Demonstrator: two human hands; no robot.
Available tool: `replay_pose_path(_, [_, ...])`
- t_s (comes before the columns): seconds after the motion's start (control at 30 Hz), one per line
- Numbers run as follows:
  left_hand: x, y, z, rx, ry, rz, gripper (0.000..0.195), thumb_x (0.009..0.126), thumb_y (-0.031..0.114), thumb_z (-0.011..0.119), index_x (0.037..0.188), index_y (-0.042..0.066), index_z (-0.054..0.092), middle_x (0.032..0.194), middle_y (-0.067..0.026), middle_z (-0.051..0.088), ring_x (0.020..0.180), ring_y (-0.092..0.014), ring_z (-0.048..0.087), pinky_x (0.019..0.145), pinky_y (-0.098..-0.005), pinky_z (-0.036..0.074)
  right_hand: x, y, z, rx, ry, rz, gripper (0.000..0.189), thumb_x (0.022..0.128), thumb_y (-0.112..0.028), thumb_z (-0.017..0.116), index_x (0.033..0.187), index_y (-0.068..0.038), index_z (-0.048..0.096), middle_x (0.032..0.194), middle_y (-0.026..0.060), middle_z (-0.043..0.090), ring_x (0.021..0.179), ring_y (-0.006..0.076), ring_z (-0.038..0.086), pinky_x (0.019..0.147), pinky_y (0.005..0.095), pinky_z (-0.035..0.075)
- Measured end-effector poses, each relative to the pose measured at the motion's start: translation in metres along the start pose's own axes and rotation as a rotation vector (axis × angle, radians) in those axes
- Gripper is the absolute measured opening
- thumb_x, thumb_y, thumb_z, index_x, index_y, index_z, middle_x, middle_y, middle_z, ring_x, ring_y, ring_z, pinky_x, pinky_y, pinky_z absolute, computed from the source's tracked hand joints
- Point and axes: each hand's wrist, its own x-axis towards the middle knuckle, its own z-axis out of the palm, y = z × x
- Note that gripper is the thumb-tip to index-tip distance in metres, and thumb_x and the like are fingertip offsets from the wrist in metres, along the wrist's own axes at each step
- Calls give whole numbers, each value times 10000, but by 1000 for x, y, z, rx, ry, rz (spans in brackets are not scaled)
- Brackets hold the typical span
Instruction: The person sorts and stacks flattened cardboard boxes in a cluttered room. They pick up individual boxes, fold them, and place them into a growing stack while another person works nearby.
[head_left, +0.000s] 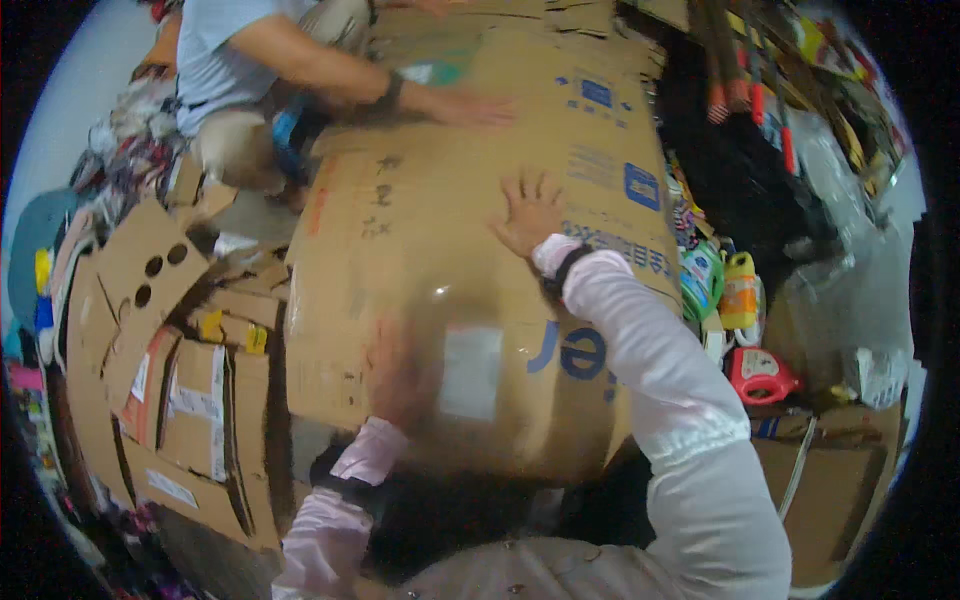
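A large flattened cardboard carton (420, 247) with blue printing spreads out before me, its near end curving down. On its upper right part lies my right hand (531, 214), palm down with the fingers spread. My left hand (394, 367), blurred, is at the near left part of the cardboard, beside a pale label (471, 373); its fingers are hard to make out. Across the carton, a co-worker's hand (472, 106) rests flat on the far part of the same sheet.
Folded cardboard boxes (199, 412) are stacked to my left. A co-worker (247, 67) crouches at the far left. Along the right side stand a green bottle (701, 281), a yellow jug (739, 292), a red jug (759, 376) and clear plastic sheeting (832, 292). Long-handled tools (757, 82) lean behind.
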Motion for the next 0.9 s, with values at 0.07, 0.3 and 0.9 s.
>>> replay_pose_path(0.07, [0, -4, 3, 74, -72, -28, 784, 863, 468, 585, 1505, 109, 312, 1551, -246, 232, 1432, -412, 226, 1140, -583, 142, -7, 0, 8, 139, -23, 46, 838, 858, -613, 508, 1505, -124, 296, 1589, 197, 175, 1457, 468, 71, 1126, 659, 93])
replay_pose_path(0.3, [-3, -11, 8, 89, -8, -21, 825, 825, 424, 661, 1506, 116, 311, 1547, -254, 234, 1428, -398, 235, 1142, -559, 162, -11, -1, -71, 391, -507, 80, 851, 862, -612, 489, 1506, -93, 283, 1589, 186, 189, 1457, 453, 81, 1122, 659, 90])
replay_pose_path(0.9, [-4, -18, 17, 89, 57, 107, 850, 807, 400, 687, 1520, 153, 296, 1555, -223, 242, 1444, -393, 208, 1130, -554, 186, -134, 19, -104, 368, -1022, -99, 507, 875, -498, 507, 1287, -206, 547, 1294, 84, 483, 1193, 351, 397, 942, 534, 320])
